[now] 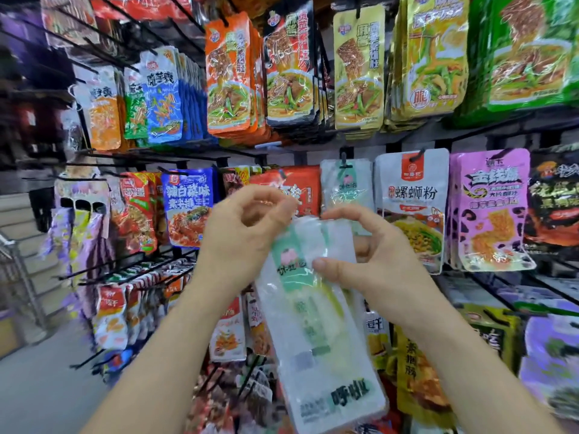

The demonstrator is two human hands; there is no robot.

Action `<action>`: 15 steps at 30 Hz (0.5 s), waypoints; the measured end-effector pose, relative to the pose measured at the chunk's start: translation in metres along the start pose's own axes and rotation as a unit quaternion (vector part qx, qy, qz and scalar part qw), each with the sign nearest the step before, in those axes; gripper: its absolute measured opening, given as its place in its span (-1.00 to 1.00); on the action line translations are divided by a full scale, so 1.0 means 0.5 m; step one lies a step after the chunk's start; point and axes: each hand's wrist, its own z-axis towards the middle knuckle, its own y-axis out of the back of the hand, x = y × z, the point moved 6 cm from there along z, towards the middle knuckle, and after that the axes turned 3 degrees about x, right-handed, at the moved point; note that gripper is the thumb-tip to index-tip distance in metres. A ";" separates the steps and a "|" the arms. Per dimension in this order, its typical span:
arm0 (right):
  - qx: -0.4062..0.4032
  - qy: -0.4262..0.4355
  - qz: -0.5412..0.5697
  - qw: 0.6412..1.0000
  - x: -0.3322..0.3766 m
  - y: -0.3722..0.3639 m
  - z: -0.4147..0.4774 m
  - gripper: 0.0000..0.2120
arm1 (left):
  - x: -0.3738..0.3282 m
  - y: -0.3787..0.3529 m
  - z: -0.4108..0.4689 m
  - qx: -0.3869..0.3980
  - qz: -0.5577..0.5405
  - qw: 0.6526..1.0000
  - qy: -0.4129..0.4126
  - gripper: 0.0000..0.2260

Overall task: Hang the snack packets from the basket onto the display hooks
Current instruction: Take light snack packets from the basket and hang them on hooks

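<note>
The near-upright packet is pinched at its top by fingers of left hand and right hand, below-left of the hook.

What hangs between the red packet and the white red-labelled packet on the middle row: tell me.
A pale green-striped packet on its hook, seen in the head view.
</note>
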 end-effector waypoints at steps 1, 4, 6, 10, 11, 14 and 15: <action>-0.016 -0.008 0.012 1.000 0.000 0.004 -0.008 -0.57 | 0.002 0.018 -0.009 -0.029 -0.025 0.999 0.018 -0.79; -0.047 -0.021 0.022 0.998 -0.004 0.009 -0.033 -0.59 | 0.011 0.042 -0.054 -0.066 -0.065 0.994 0.054 -0.70; -0.061 -0.029 0.037 0.997 -0.007 0.006 -0.045 -0.63 | 0.015 0.028 -0.083 -0.045 -0.063 0.995 0.062 -0.65; -0.064 -0.032 0.031 0.997 -0.012 -0.005 -0.061 -0.77 | 0.039 0.022 -0.102 -0.046 -0.030 0.995 0.084 -0.70; -0.067 -0.033 0.027 0.997 -0.014 -0.006 -0.064 -0.79 | 0.042 0.022 -0.105 -0.044 -0.026 0.995 0.089 -0.70; -0.076 -0.043 0.037 0.995 -0.019 -0.007 -0.072 -0.81 | 0.042 0.019 -0.113 -0.036 -0.023 0.996 0.079 -0.71; -0.080 -0.047 0.045 0.995 -0.021 -0.007 -0.074 -0.82 | 0.039 0.015 -0.115 -0.032 -0.020 0.997 0.069 -0.71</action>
